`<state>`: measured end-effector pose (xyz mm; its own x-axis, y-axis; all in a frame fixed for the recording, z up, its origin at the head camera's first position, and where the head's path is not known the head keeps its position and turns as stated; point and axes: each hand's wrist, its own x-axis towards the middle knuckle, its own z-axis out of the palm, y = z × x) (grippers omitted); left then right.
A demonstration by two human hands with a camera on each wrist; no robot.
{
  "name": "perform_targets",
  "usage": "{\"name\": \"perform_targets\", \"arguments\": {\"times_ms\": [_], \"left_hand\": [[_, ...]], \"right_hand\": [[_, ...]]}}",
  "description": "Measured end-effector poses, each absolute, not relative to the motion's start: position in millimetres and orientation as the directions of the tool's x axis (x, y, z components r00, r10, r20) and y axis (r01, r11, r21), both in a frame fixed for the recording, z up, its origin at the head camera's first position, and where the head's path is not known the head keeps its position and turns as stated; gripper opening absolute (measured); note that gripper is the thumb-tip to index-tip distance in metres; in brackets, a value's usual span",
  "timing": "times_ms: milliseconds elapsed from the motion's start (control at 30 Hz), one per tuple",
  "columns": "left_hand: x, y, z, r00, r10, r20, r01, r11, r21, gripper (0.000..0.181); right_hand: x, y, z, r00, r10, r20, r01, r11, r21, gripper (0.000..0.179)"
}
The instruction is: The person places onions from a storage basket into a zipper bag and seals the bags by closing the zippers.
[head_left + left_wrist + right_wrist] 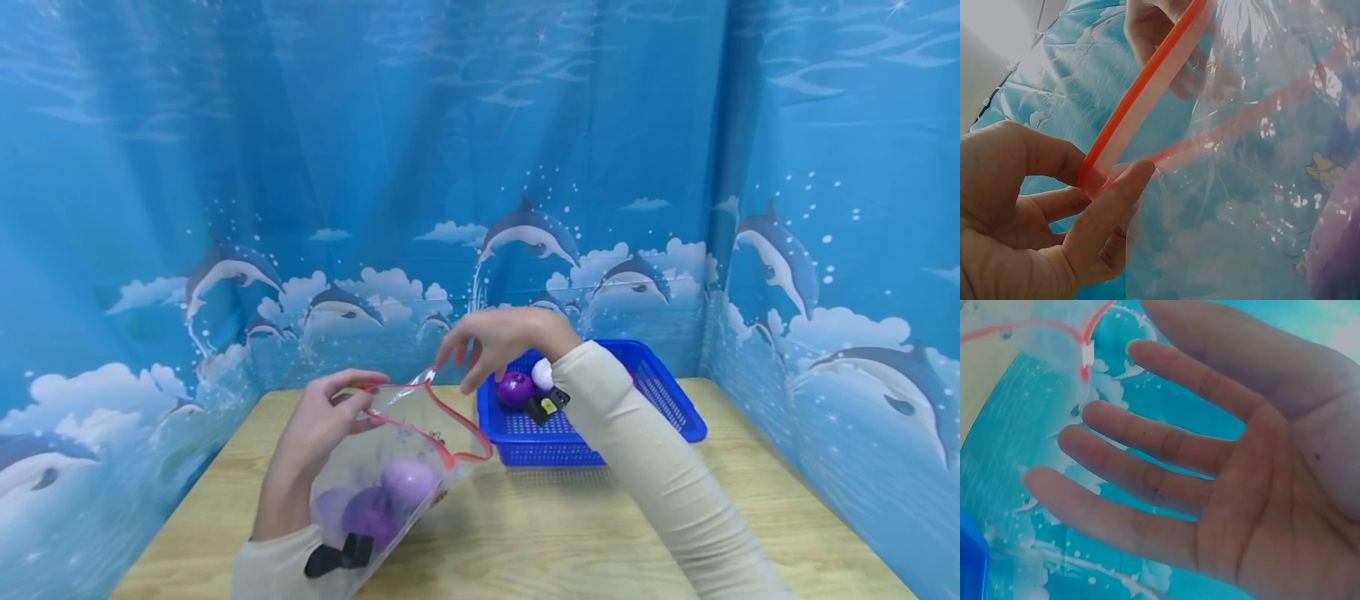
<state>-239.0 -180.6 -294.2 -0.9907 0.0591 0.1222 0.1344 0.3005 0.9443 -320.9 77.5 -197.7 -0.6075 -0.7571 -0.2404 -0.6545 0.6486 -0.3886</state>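
Observation:
A clear zip bag (405,429) with a red-edged mouth hangs tilted, its mouth gaping. Inside lie several purple and lilac balls (410,483). My left hand (315,429) pinches one corner of the mouth; in the left wrist view the thumb and fingertips meet on the red strip (1138,87). On the opposite side of the mouth, my right hand (513,333) hovers with its fingertips close to the bag's edge. The right wrist view shows the right fingers (1166,440) spread and nearly straight, with nothing in them, beside a small white slider (1087,355) on the red strip.
A blue mesh basket (551,454) stands on the wooden table (570,542), behind my right forearm. It holds a dark purple ball (516,389) and a white ball (542,375), partly covered by the sleeve. A dolphin-print curtain (420,167) surrounds the table.

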Motion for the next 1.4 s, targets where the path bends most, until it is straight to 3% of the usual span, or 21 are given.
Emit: {"name": "perform_targets", "arguments": {"times_ms": [500, 1400], "left_hand": [[-238.9, -179.4, -295.2, -0.99, 0.052, 0.128, 0.138, 0.32, 0.938, 0.036], [-239.6, -177.6, -295.6, -0.992, 0.049, 0.116, 0.126, 0.352, 0.927, 0.035]], "right_hand": [[-356.0, 130.9, -215.1, -0.712, -0.623, -0.324, -0.488, 0.771, -0.41, 0.044], [-394.2, 217.6, -259.6, -0.767, -0.466, -0.441, -0.252, 0.851, -0.461, 0.045]]}}
